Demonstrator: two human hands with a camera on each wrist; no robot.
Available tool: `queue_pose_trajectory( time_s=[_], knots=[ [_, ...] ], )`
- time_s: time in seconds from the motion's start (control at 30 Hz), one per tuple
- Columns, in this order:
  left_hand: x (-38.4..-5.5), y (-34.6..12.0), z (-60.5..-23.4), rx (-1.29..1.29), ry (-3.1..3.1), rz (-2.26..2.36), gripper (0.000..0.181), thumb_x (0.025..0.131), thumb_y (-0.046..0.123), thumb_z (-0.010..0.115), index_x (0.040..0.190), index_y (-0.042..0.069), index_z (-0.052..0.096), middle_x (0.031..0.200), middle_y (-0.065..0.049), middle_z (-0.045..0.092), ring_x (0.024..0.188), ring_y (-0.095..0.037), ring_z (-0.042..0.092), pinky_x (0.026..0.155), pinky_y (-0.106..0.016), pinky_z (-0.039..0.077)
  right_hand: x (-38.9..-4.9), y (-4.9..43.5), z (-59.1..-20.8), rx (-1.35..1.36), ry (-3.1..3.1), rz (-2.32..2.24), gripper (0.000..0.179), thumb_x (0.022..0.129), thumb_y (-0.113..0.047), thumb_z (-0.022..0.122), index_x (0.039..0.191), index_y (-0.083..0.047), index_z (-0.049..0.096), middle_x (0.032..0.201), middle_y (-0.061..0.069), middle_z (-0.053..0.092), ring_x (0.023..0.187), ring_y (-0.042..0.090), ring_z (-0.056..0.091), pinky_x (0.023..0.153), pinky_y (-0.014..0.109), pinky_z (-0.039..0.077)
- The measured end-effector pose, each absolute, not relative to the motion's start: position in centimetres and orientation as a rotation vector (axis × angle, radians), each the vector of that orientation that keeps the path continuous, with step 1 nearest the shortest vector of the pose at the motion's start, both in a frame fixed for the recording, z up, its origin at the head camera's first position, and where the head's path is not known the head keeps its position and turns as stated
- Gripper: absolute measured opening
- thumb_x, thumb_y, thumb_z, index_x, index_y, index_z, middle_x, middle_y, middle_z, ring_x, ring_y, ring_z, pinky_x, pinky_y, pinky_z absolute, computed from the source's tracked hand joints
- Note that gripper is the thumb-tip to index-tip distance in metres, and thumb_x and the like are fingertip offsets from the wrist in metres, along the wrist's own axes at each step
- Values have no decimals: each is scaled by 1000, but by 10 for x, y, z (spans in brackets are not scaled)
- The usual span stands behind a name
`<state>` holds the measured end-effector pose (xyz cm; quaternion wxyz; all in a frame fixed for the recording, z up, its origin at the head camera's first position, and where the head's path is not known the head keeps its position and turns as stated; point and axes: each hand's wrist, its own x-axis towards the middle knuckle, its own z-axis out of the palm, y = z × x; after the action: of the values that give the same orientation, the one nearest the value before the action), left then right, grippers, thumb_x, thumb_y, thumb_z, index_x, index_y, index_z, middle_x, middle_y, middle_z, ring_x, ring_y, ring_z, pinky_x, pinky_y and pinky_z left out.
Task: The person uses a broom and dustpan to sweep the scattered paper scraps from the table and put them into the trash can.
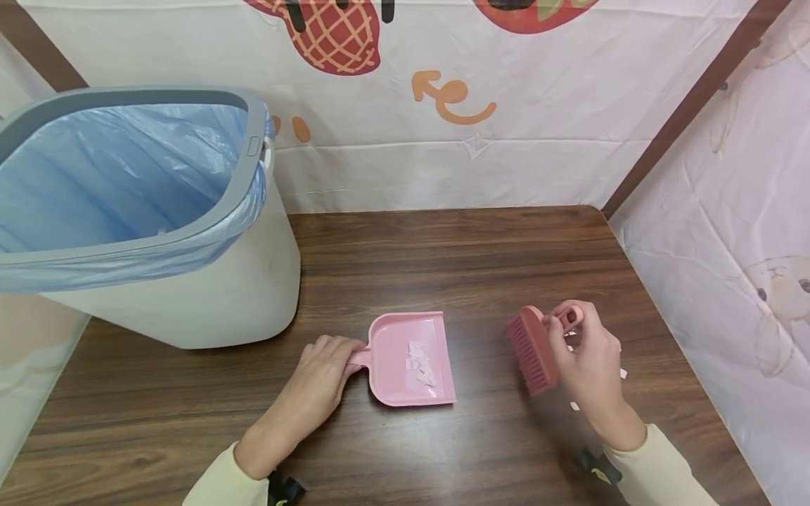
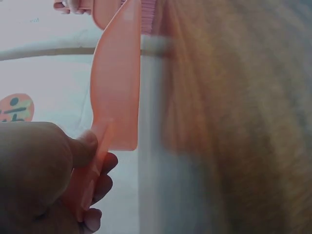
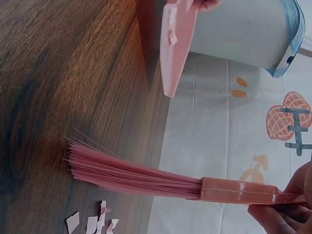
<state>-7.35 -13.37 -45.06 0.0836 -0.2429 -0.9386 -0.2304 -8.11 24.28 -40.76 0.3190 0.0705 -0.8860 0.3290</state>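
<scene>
Pink dustpan (image 1: 389, 369) and brush (image 1: 542, 344), one per hand.

Left hand (image 1: 319, 376) curled round the dustpan's grip; right hand (image 1: 588, 355) pinches the brush, bristles (image 3: 126, 170) turned toward the dustpan across a gap. I see white scraps (image 1: 418, 362) in the dustpan, loose scraps (image 3: 91, 224) on the wood-grain table (image 1: 481, 450) near the right hand. Lined bin (image 1: 253, 281) stands beyond the left hand.

Dark wood-grain tabletop (image 1: 443, 246), back right corner rounded, faint sheen toward the front. Behind it, a pale, creased backdrop (image 1: 380, 172) with red and orange cartoon prints. Brown post (image 1: 688, 105) at right; beyond, whitish side sheet (image 1: 702, 218), faint animal print (image 1: 785, 299).
</scene>
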Motion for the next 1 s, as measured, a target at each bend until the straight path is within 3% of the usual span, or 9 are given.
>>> queue_pose_trajectory(
  time_s=[0.27, 0.5, 0.7, 1.0],
  knots=[
    [-76, -138, -428, -773, -2748, -644, 23, 95, 10, 70, 116, 1, 65, 107, -5, 68, 97, -24, 58, 82, -41, 43, -82, 243, -408, 197, -2328, 861, 17, 87, 10, 66, 101, 3, 60, 85, 11, 73, 67, 7, 64, 58, 6, 47],
    [-78, -144, -406, -782, -2715, -618, 22, 95, 8, 70, 116, 2, 65, 108, -7, 69, 100, -27, 59, 81, -41, 43, -83, 243, -408, 228, -2310, 864, 17, 86, 11, 66, 100, 4, 61, 82, 10, 71, 67, -3, 60, 58, 8, 48],
    [-77, -146, -387, -806, -2675, -590, 24, 93, 7, 72, 115, 2, 66, 109, -5, 69, 101, -24, 58, 78, -37, 40, -84, 243, -408, 238, -2307, 873, 16, 86, 11, 66, 100, 4, 60, 83, 11, 71, 67, 3, 63, 58, 9, 49],
    [-71, -150, -358, -827, -2657, -552, 26, 91, 10, 74, 115, 4, 65, 107, -3, 67, 99, -22, 58, 74, -35, 38, -85, 243, -408, 239, -2313, 880, 17, 86, 11, 66, 100, 4, 60, 83, 11, 71, 68, -2, 61, 60, 7, 48]
  ],
)
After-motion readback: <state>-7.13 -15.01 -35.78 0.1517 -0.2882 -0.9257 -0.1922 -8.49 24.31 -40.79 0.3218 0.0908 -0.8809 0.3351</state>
